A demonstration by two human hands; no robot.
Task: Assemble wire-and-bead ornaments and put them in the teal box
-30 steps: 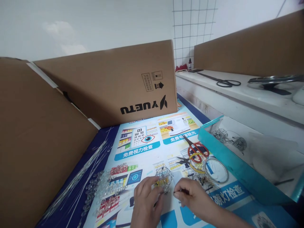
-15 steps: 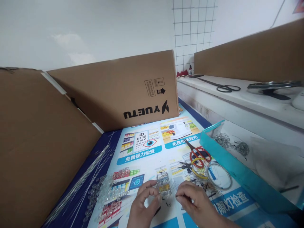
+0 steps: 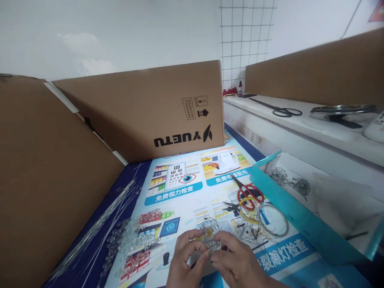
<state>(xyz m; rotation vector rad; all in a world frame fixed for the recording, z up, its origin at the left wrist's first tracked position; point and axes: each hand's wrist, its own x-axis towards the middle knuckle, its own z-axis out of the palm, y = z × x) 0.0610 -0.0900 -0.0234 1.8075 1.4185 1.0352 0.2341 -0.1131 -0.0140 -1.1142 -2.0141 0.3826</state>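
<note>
A small openwork piece of bent silver wire (image 3: pixel 210 232), with loose wire ends sticking up at its top, stands between my hands. My left hand (image 3: pixel 187 258) holds its left side, the index finger and thumb curled in a pinch. From the right, my right hand (image 3: pixel 235 256) closes its index finger and thumb on the lower right of the same wire piece. The fingertips hide its lower part. Just right of my right hand lie short wire scraps (image 3: pixel 255 234), a coil of wire (image 3: pixel 273 221), yellow-handled pliers (image 3: pixel 247 210) and red-handled scissors (image 3: pixel 247 194).
Clear glass-like beads (image 3: pixel 132 240) are spread to the left, beside long straight wires (image 3: pixel 99 228). A turquoise-edged box (image 3: pixel 300 216) at right contains wire pieces (image 3: pixel 277 176) and a plastic bag (image 3: pixel 345 208). Cardboard (image 3: pixel 135 108) stands behind. Black scissors (image 3: pixel 285 111) rest on the ledge.
My right hand has moved left and now meets the wire piece, where a gap lay between them before. My left hand has shifted slightly right. The view has turned a little.
</note>
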